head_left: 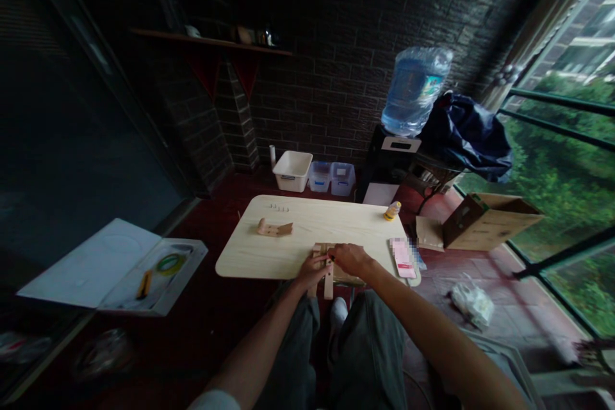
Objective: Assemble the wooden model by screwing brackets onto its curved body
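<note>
My left hand (313, 268) is at the table's near edge, its fingers closed over a light wooden assembly (328, 287) of strips. Part of that assembly juts past the edge toward my legs. Right beside it, my right hand (350, 257) is bent down over the same wood with its fingers closed. A small dark and yellowish item (332, 258) shows at its fingertips, too small to name. Both hands hide much of the assembly's middle. Farther left on the tabletop lies another wooden piece (275, 229) with a rounded end and holes.
The pale table (240, 250) also carries several small screw-like pieces (279, 208), a yellow-capped bottle (393, 211) and a pink-screened phone (402, 257). An opened white case (163, 275) stands left. Bins (292, 172), a water dispenser (406, 93) and a cardboard box (485, 224) surround the table.
</note>
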`<state>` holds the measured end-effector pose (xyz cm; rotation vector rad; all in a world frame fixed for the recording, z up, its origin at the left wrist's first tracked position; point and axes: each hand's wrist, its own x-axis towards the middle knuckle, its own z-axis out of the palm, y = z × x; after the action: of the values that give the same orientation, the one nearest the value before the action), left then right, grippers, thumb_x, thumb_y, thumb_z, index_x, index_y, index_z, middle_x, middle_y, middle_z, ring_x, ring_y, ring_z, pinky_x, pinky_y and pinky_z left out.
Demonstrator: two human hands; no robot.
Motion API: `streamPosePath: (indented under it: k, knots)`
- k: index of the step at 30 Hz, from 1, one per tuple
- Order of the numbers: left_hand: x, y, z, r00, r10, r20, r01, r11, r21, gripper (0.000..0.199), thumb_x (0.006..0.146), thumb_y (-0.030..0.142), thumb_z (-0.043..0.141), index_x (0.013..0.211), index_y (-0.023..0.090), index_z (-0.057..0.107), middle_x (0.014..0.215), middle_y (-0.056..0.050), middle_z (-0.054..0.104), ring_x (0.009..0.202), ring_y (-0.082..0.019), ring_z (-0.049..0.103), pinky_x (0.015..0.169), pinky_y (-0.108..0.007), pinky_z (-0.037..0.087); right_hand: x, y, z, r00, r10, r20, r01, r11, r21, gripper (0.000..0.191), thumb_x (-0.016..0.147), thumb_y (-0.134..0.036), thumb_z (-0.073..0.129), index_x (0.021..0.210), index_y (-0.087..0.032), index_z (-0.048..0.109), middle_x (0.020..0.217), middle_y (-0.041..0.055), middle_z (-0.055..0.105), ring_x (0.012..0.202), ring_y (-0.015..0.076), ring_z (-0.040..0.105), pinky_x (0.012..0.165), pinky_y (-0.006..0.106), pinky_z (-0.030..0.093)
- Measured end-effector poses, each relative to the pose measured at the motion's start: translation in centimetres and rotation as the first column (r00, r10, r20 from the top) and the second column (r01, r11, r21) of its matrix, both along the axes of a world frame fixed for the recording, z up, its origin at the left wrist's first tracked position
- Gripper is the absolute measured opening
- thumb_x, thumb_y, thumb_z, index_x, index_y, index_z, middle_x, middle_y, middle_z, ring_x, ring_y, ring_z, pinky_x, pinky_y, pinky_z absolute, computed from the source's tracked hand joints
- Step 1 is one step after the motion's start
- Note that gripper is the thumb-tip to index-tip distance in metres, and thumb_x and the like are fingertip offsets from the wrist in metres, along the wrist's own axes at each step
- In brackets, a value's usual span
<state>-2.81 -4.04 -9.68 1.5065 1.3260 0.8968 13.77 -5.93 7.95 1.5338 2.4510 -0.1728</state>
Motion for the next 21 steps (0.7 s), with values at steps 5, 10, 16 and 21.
streamPosePath:
  k: [5,10,16,21]
  knots:
    - [0.0,0.1,0.1,1.000,0.010,-0.023,-0.010,1.000,0.025,0.042,0.071,0.038,0.080,0.109,0.021,0.078,0.122,-0.011,0.073,0.115,-0.028,0.068,0.103,-0.038,0.053,-0.5,0.3,-0.1,1.000,0.024,0.004,-0.024,0.999,0.026,0.028,0.097,-0.020,0.050,0.118,-0.021,0.068,0.107,0.0160,0.075,0.096,0.0281,0.074,0.078,0.040,0.059]
    - [0.2,0.1,0.0,0.999,0.032,-0.041,-0.031,0.999,0.031,0.041,0.071,0.038,0.081,0.108,0.021,0.078,0.119,-0.011,0.073,0.112,-0.028,0.069,0.102,-0.038,0.054,-0.6,0.4,0.6,0.999,-0.006,-0.042,0.006,1.000,-0.011,0.027,0.098,-0.026,0.051,0.118,-0.022,0.068,0.109,0.0155,0.075,0.100,0.0299,0.073,0.078,0.041,0.058]
    - [0.1,0.1,0.2,0.999,-0.021,0.029,0.020,0.998,0.061,0.039,0.074,0.038,0.079,0.110,0.023,0.078,0.123,-0.009,0.073,0.116,-0.027,0.068,0.105,-0.040,0.053,-0.4,0.0,1.4,0.990,-0.109,-0.088,0.108,0.994,-0.017,0.031,0.099,-0.036,0.051,0.122,-0.020,0.066,0.115,0.0160,0.072,0.105,0.0282,0.070,0.081,0.034,0.056]
    - [0.1,0.0,0.7,0.998,-0.015,0.058,0.014,1.000,0.023,0.042,0.071,0.038,0.081,0.109,0.023,0.078,0.122,-0.008,0.074,0.121,-0.029,0.066,0.108,-0.040,0.051,-0.7,-0.1,1.2,0.981,-0.168,-0.093,0.166,0.986,-0.029,0.032,0.099,-0.037,0.051,0.120,-0.019,0.065,0.117,0.0164,0.071,0.105,0.0279,0.070,0.082,0.033,0.054]
